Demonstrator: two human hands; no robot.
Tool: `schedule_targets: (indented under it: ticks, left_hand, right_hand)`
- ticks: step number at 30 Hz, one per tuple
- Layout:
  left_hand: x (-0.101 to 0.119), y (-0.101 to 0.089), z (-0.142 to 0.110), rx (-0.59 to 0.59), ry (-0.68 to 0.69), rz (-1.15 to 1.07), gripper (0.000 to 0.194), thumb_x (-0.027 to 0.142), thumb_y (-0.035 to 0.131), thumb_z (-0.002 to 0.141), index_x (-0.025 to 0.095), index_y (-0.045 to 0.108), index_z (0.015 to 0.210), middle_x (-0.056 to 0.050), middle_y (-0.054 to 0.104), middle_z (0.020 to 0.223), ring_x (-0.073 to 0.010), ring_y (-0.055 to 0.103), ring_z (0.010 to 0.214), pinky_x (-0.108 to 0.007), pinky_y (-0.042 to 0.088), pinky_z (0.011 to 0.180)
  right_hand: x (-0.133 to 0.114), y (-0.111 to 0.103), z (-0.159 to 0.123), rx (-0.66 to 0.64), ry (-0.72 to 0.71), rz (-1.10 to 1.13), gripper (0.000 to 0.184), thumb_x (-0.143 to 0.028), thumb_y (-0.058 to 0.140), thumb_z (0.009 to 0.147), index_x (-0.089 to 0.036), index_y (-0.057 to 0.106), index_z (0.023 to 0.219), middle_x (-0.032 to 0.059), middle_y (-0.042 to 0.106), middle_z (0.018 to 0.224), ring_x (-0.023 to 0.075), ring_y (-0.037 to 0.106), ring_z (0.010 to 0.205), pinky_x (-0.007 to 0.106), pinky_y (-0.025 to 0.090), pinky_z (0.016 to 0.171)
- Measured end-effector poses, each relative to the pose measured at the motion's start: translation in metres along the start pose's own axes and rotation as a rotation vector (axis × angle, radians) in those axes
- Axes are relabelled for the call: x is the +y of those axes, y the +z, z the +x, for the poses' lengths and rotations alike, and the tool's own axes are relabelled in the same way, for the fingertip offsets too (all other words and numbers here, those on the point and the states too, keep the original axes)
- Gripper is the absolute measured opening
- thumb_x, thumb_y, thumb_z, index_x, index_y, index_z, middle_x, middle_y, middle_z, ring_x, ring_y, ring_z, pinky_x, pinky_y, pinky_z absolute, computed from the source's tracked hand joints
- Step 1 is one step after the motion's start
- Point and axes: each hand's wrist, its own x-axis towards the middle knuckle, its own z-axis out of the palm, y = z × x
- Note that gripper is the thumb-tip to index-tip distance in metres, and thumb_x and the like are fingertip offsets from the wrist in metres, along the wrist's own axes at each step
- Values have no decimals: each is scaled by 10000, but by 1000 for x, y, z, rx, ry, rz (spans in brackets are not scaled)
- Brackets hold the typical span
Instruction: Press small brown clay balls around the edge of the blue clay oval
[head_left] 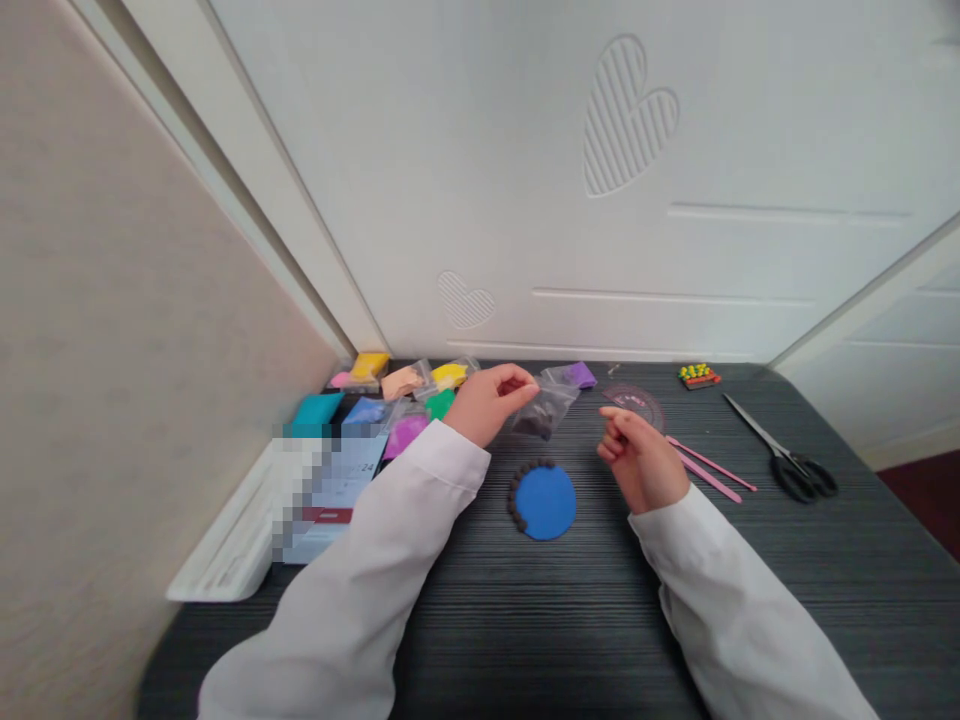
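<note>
A blue clay disc (547,503) lies flat on the dark table, with small dark clay balls (516,492) set along its left and upper edge. Above it, my left hand (489,402) pinches the edge of a clear zip bag (556,398) with dark clay (535,424) inside. My right hand (642,458) hovers to the right of the disc, fingers curled and index finger pointing left. Anything between its fingertips is too small to make out. Just behind that hand lies a clear protractor (636,402).
Bagged clay in several colours, such as yellow clay (448,376) and purple clay (406,436), lies back left. A white tray (225,530) and a blurred phone-like screen (337,490) are at left. Pink tools (709,474), black scissors (795,472) and a small colourful piece (698,376) are right.
</note>
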Motion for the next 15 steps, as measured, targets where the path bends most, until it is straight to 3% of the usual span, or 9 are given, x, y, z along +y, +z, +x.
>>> schedule_targets:
  ticks: [3, 6, 12, 15]
  left_hand:
    - [-24, 1, 8, 80, -168, -211, 177, 298, 582, 643, 133, 543, 693, 32, 520, 539, -72, 475, 495, -198, 384, 481]
    - [-49, 7, 14, 103, -230, -268, 169, 278, 567, 653, 127, 500, 691, 20, 535, 533, -80, 515, 490, -217, 434, 494]
    - [-70, 13, 14, 114, -251, -289, 168, 267, 578, 649, 127, 495, 692, 25, 529, 471, -71, 493, 413, -185, 393, 401]
    - [-71, 11, 14, 111, -237, -293, 179, 272, 591, 638, 131, 502, 702, 26, 534, 482, -76, 500, 421, -181, 383, 388]
  right_hand:
    - [0, -5, 3, -2, 59, 37, 209, -193, 600, 601, -182, 577, 809, 2, 541, 716, 72, 477, 574, 221, 364, 500]
    - [-1, -6, 1, 6, 106, 62, 230, -241, 612, 627, -185, 564, 845, 37, 590, 812, 94, 535, 640, 239, 418, 546]
    - [-3, -3, -2, -63, 73, 44, 220, -395, 552, 704, -191, 519, 778, -68, 456, 482, 28, 315, 345, 185, 284, 358]
    - [-3, -4, 0, -27, 54, -20, 235, -358, 633, 634, -189, 495, 721, -49, 526, 546, 44, 429, 413, 194, 356, 418]
